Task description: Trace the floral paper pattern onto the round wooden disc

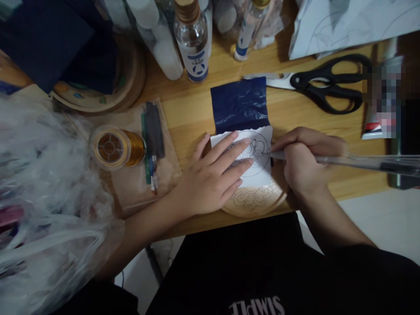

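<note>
**Fingers: left hand (210, 183) spread, right hand (303, 164) clamped**

The left fingers are held apart and laid flat across a small white paper sheet with a round line drawing (259, 173). By the right fingers, closed together, a slim pen with a grey front end and a clear barrel (364, 162) is gripped. Its tip is positioned at the right edge of the sheet; whether contact is made cannot be told.

The sheet is placed over a round, pale wooden disc marked with curling outlines (256, 203), located at the near edge of a yellowish wood-grain tabletop (183, 118). Beyond the sheet, a glossy dark-blue sheet (241, 103) is exposed, its near part covered by the paper.

Black-handled metal scissors (323, 83) are laid to the upper right, the blades pointed left. A clear bottle with a brown cap and a blue-and-white label (193, 46) is located at the rear. A spool of golden thread (133, 148) is set to the left, beside a crumpled translucent plastic bag (49, 175).
</note>
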Demonstrator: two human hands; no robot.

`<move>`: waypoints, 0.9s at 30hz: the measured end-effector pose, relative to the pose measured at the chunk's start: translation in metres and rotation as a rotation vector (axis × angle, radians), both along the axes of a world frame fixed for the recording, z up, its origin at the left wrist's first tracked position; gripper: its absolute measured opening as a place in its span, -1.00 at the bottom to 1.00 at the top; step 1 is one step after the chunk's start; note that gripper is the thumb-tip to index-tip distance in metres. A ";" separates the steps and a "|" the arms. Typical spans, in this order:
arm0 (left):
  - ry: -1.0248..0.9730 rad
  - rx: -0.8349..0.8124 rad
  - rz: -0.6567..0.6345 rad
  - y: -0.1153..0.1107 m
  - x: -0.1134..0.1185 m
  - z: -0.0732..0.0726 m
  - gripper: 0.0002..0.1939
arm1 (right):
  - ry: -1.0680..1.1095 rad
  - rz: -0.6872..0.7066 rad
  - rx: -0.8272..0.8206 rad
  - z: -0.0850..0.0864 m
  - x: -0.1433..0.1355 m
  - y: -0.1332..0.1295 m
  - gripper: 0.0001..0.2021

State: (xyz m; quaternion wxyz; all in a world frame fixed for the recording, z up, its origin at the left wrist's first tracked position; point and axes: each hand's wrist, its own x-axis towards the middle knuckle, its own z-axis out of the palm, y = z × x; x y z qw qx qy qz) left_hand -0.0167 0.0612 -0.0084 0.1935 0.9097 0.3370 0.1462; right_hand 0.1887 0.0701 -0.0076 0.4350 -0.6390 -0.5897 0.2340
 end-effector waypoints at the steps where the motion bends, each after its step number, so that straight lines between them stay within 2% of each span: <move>1: 0.000 0.002 0.001 0.000 0.000 0.000 -0.67 | 0.001 0.004 -0.001 0.000 0.000 0.000 -0.75; 8: -0.001 0.005 -0.002 0.000 0.000 -0.001 -0.66 | -0.016 0.011 0.005 0.000 -0.001 -0.001 -0.73; 13: -0.010 0.019 0.005 0.000 0.000 -0.002 -0.68 | -0.017 -0.130 0.051 -0.003 -0.001 -0.003 -0.73; 18: -0.016 0.016 0.004 -0.001 0.000 -0.001 -0.68 | 0.026 -0.095 0.033 -0.003 -0.002 0.000 -0.73; 27: -0.017 0.021 0.004 -0.001 0.001 0.000 -0.68 | 0.065 -0.122 -0.006 -0.005 -0.002 0.000 -0.76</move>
